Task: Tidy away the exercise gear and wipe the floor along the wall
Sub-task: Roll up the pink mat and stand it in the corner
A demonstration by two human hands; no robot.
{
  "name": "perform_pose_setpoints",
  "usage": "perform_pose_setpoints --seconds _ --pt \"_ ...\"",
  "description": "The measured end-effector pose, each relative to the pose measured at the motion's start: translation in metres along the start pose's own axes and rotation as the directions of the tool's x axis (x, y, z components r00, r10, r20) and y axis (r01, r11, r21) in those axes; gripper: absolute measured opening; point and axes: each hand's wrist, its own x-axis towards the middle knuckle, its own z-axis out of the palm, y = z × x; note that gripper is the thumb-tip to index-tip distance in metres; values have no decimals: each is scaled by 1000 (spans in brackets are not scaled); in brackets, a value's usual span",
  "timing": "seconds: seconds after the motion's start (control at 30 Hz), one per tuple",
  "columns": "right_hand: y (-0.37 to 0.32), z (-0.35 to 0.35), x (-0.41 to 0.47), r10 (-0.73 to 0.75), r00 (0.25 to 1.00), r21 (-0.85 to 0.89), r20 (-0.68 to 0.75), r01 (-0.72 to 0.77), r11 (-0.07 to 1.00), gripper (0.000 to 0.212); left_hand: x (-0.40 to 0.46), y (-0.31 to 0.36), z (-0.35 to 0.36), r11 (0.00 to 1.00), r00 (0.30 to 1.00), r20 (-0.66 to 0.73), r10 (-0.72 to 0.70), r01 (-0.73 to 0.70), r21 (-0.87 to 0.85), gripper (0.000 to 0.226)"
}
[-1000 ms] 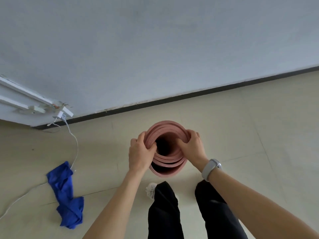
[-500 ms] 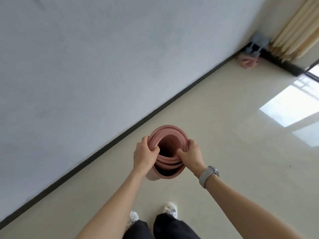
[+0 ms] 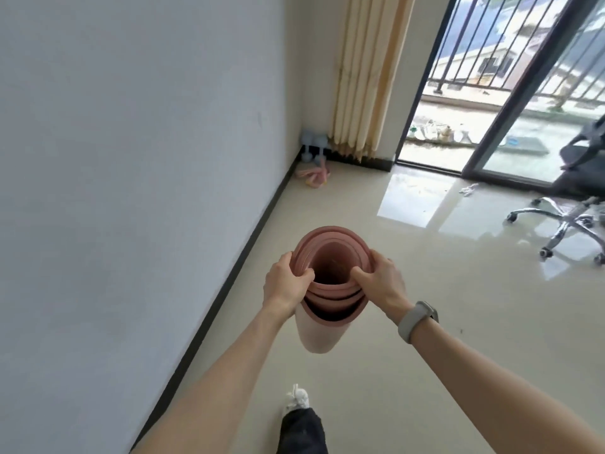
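Observation:
A rolled pink exercise mat [image 3: 322, 335] hangs upright in front of me, its open top end facing the camera. My left hand [image 3: 284, 285] grips the left rim, thumb hooked inside the roll. My right hand [image 3: 379, 283] grips the right rim the same way; a grey watch sits on that wrist. In the far corner by the wall lie grey dumbbells [image 3: 312, 147] and a pink band [image 3: 313, 175] on the floor.
The white wall [image 3: 131, 158] with a dark skirting runs along my left. Cream curtains [image 3: 366, 77] hang at the corner, beside an open glass door [image 3: 510, 93] to a balcony. An office chair [image 3: 576, 204] stands at the right. My foot [image 3: 296, 399] steps forward on beige tiles.
I have turned right along the wall, carrying the mat in both hands. The blue cloth and cable have left view; the corner, the balcony door and the chair have come into view.

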Motion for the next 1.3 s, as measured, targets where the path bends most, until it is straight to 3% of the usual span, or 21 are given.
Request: perform_pose_setpoints --seconds 0.1,0.27,0.47,0.63,0.97,1.13,1.3 --pt "-21 -26 83 33 998 24 -55 -32 999 19 93 46 9 999 997 68 34 -35 18 51" --pt "-38 -77 209 99 983 95 -152 -86 992 25 225 139 39 981 974 166 155 -171 90 56" --pt "-50 -138 368 132 966 145 -221 -101 984 18 375 234 91 967 950 242 196 -228 113 44" --pt "-39 -184 528 117 972 155 -203 -86 984 16 502 306 147 983 956 264 130 -158 89 60" --pt "-60 -246 814 126 985 121 -120 -111 986 23 741 429 211 997 972 233 40 -54 51 50" --pt "-51 -240 975 184 974 102 -130 -171 980 22 895 454 256 992 959 283 27 -61 110 53" --pt "-41 -218 1135 262 962 64 -75 -257 964 22 1058 452 304 981 945 314 -92 32 191 63"
